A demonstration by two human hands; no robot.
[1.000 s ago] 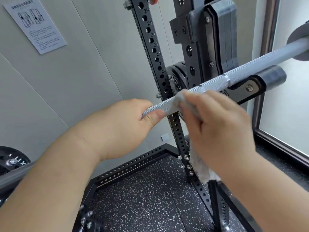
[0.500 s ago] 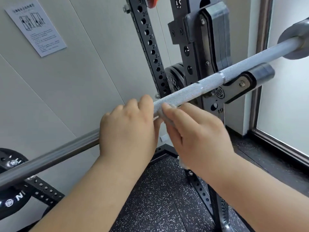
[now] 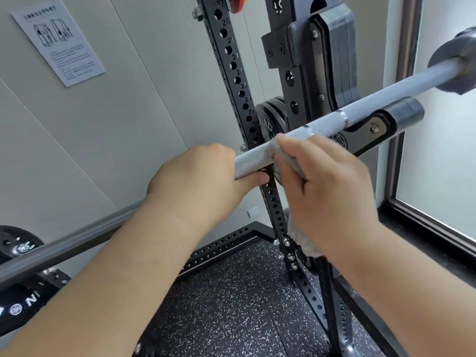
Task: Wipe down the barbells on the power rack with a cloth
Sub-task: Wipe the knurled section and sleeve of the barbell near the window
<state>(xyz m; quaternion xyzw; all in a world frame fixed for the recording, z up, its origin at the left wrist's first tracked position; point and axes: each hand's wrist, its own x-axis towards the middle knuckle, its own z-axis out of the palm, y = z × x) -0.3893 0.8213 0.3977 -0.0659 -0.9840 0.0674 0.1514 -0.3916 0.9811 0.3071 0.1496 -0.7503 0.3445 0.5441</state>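
My right hand [image 3: 332, 191], fingers clamping the cloth [image 3: 300, 238] round the barbell [image 3: 251, 161], has slid away from my bar-gripping left hand [image 3: 195, 179]: wipe advancing.

Knurled grey barbell [image 3: 253, 161] slants on the rack [image 3: 230, 73]; pale cloth [image 3: 301, 240] seemingly wraps it.

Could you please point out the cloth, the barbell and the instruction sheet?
cloth [image 3: 302, 243], head view, on its loose hanging end.
barbell [image 3: 386, 99], head view, on the knurled shaft, right part.
instruction sheet [image 3: 58, 42], head view, on its printed middle.
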